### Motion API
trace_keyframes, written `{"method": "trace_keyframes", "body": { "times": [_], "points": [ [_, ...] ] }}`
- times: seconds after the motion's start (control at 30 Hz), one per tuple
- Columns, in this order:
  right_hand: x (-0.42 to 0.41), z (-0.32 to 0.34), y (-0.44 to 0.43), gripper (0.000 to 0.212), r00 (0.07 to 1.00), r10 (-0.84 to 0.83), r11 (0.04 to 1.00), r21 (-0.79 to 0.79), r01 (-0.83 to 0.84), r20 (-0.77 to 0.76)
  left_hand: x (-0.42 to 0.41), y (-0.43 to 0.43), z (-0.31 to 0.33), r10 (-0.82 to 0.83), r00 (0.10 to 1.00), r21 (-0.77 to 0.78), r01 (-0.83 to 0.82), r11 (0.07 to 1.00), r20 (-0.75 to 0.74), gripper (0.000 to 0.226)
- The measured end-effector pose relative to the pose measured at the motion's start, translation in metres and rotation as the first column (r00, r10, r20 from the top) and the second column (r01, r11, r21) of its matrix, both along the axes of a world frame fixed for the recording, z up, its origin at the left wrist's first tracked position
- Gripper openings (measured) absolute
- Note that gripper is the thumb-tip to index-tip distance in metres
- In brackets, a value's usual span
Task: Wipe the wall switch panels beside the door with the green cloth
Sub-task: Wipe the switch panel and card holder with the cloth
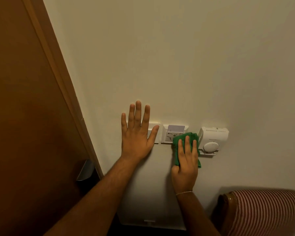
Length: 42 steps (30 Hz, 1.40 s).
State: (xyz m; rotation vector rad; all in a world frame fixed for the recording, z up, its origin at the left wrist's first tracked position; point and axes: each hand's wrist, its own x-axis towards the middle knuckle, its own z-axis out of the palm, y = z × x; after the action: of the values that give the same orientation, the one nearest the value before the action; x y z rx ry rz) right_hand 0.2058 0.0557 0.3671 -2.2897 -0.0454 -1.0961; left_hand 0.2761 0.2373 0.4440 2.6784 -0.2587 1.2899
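Observation:
Three white fittings sit in a row on the cream wall. My left hand [136,133] lies flat and spread over the left switch panel [155,133], hiding most of it. The middle panel [169,135] has a card in its top slot. My right hand [186,160] presses the green cloth [182,137] against the lower right corner of that middle panel and the wall below it. A white thermostat [213,137] with a round dial is mounted just right of the cloth.
A brown wooden door [24,108] with a metal handle [84,170] fills the left side, its frame running diagonally. A chair with red-and-white striped upholstery [266,212] stands at the lower right. A white box-like object [152,193] sits against the wall below the panels.

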Motion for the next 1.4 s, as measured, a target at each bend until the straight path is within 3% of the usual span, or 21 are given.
{"method": "trace_keyframes", "body": {
  "times": [0.33,0.5,0.6,0.73,0.93,1.23,1.4],
  "points": [
    [0.000,-0.005,0.007,0.081,1.000,-0.019,1.000,0.021,0.019,0.009,0.003,0.000,-0.003,0.002,1.000,-0.005,-0.002,1.000,0.009,0.087],
    [0.012,0.011,0.007,0.087,0.994,-0.034,0.999,0.035,0.030,0.101,0.003,0.001,-0.003,0.000,1.000,0.003,0.000,1.000,0.007,0.085],
    [0.010,0.009,0.007,0.090,0.996,-0.027,0.999,0.028,0.024,0.083,0.002,-0.001,-0.003,0.008,1.000,-0.009,-0.008,1.000,0.001,0.087],
    [-0.004,-0.007,0.004,0.077,1.000,-0.025,0.999,0.025,0.025,0.018,0.001,0.000,-0.001,-0.002,1.000,-0.002,0.002,1.000,-0.009,0.085],
    [0.004,0.018,0.012,0.081,0.995,-0.054,0.993,0.109,0.045,0.084,-0.001,0.000,0.000,-0.001,1.000,-0.002,0.001,1.000,-0.019,0.084],
    [-0.004,0.004,0.010,0.087,0.998,-0.045,0.995,0.094,0.042,0.035,-0.003,0.000,0.001,-0.006,0.999,-0.014,0.005,1.000,-0.034,0.084],
    [0.006,0.018,0.012,0.084,0.994,-0.040,0.994,0.109,0.030,0.097,-0.003,0.000,0.003,-0.021,0.999,-0.018,0.020,1.000,-0.045,0.082]
  ]
}}
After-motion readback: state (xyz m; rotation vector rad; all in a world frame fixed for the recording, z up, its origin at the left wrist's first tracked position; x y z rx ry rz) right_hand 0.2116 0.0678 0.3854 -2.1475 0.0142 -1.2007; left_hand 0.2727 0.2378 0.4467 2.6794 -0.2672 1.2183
